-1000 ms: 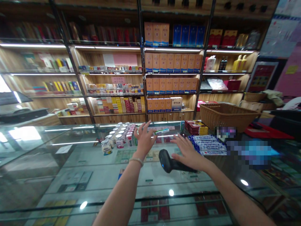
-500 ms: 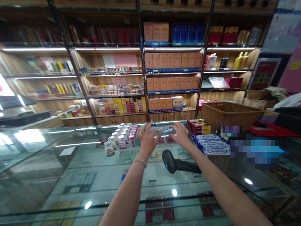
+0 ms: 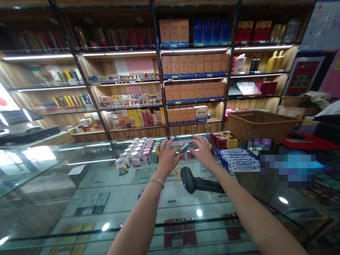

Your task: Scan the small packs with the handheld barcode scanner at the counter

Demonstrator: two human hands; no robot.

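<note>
Between the two hands on my feed, just above the glass desk, I have the small pack, slanting up from left to right. My left hand pinches its lower end between thumb and fingertip, with the other fingers raised and spread. My right hand pinches the upper end, the rest of its fingers loosely curled. I judge the pack light and fairly stiff, with a slick wrapper that could slip or crumple; a soft fingertip hold at its ends should suit it better than a squeeze at the middle. Its print is too small for me to read.

Nearer me than the right hand lies the scanner, its handle running behind that forearm. Just left of the left hand stand the jars; right of the right hand lie the blue packets, with the basket beyond.
</note>
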